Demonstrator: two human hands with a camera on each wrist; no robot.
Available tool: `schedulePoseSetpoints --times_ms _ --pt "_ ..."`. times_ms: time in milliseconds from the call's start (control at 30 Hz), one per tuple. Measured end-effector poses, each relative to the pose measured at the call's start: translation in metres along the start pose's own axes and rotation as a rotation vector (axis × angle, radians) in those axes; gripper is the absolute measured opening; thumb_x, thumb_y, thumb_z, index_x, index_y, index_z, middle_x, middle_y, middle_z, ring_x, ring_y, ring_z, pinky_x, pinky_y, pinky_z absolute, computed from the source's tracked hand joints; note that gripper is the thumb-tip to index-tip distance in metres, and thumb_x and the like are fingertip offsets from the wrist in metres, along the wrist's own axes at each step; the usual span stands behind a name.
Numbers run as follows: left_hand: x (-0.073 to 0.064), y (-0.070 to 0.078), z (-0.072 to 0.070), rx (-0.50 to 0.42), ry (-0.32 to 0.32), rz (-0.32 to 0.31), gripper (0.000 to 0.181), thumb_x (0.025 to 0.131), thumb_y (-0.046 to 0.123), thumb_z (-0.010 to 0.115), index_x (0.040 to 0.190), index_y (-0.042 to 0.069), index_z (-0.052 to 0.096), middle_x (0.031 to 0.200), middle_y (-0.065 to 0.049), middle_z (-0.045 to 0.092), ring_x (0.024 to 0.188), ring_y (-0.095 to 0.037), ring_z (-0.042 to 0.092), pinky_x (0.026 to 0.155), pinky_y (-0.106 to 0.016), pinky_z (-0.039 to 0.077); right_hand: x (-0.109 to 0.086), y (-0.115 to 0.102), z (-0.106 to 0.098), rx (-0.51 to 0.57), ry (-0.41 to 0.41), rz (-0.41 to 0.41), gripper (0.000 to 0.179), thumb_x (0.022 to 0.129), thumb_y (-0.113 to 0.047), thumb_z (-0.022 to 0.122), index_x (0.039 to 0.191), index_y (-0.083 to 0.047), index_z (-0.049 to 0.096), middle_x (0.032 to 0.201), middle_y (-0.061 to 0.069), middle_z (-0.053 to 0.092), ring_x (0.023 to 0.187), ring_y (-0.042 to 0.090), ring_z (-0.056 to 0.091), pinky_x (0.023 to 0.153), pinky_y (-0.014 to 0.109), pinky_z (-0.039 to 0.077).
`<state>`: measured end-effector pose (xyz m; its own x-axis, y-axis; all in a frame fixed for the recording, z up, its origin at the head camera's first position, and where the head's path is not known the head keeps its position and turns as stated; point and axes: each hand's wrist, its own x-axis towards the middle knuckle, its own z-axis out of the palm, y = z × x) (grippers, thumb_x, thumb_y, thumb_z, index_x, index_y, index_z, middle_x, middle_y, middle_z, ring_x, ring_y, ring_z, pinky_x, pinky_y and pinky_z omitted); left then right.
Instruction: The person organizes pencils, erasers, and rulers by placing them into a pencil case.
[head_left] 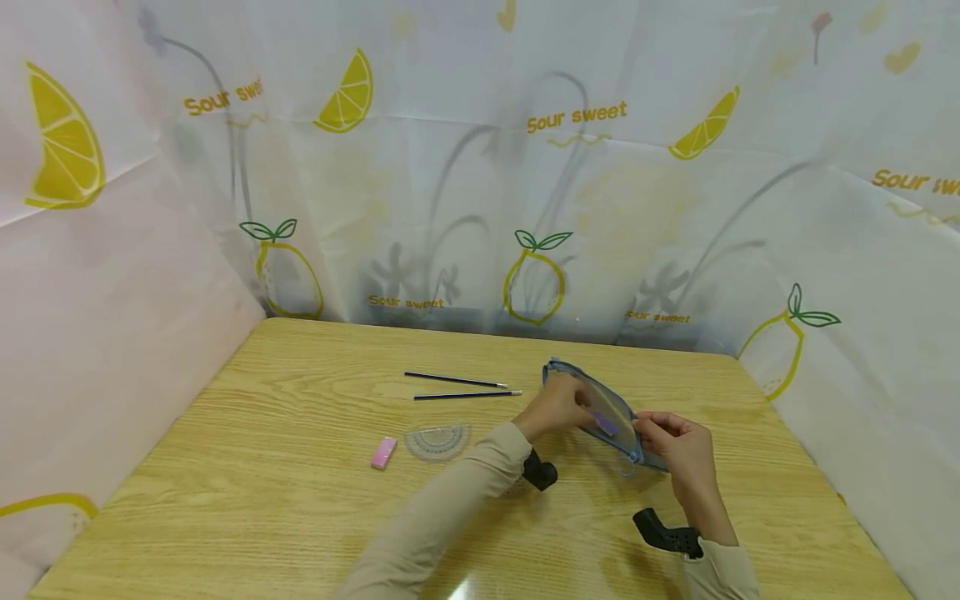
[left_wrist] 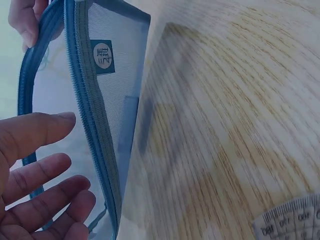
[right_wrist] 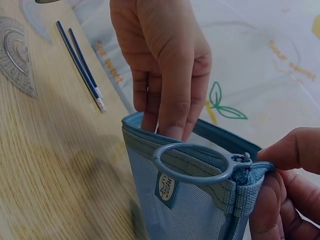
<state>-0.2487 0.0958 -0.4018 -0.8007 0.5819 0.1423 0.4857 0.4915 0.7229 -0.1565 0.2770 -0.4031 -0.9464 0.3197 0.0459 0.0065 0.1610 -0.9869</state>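
A blue mesh zipper pouch (head_left: 617, 404) stands with its mouth spread on the right side of the table. My right hand (head_left: 678, 450) pinches the pouch's zipper end, close to the ring pull (right_wrist: 192, 163). Reaching into the mouth, my left hand (head_left: 558, 406) has its fingers loosely bent, and nothing shows between them in the left wrist view. Through the mesh a small purple block (head_left: 606, 423) shows, low in the pouch as the left wrist view has it. A white-and-blue label (left_wrist: 103, 56) marks the pouch's side.
Left of the pouch lie two dark pencils (head_left: 456, 380) with white ends. A clear protractor (head_left: 437, 442) and a pink eraser (head_left: 383, 452) lie nearer, left of my left forearm. Behind the wooden table (head_left: 300, 417) hangs a lemon-print curtain (head_left: 450, 192).
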Motion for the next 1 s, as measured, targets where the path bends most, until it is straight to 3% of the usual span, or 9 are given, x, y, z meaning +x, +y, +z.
schedulePoseSetpoints --times_ms 433,1000 --pt "-0.014 -0.004 -0.02 0.01 0.013 0.014 0.027 0.082 0.017 0.079 0.104 0.003 0.071 0.097 -0.002 0.068 0.089 -0.013 0.061 0.074 -0.024 0.049 -0.002 -0.001 -0.002 0.013 -0.008 -0.022 0.027 0.09 -0.009 0.07 0.105 0.013 0.067 0.082 -0.005 0.069 0.079 0.016 0.067 0.067 0.024 0.054" --pt "-0.024 0.009 -0.039 0.064 0.029 0.238 0.02 0.087 0.018 0.074 0.104 0.008 0.071 0.097 -0.004 0.069 0.089 -0.014 0.063 0.077 -0.02 0.046 -0.001 -0.001 -0.001 0.008 -0.005 -0.005 0.026 0.089 -0.008 0.07 0.105 0.013 0.067 0.082 -0.005 0.069 0.078 0.017 0.067 0.067 0.025 0.055"
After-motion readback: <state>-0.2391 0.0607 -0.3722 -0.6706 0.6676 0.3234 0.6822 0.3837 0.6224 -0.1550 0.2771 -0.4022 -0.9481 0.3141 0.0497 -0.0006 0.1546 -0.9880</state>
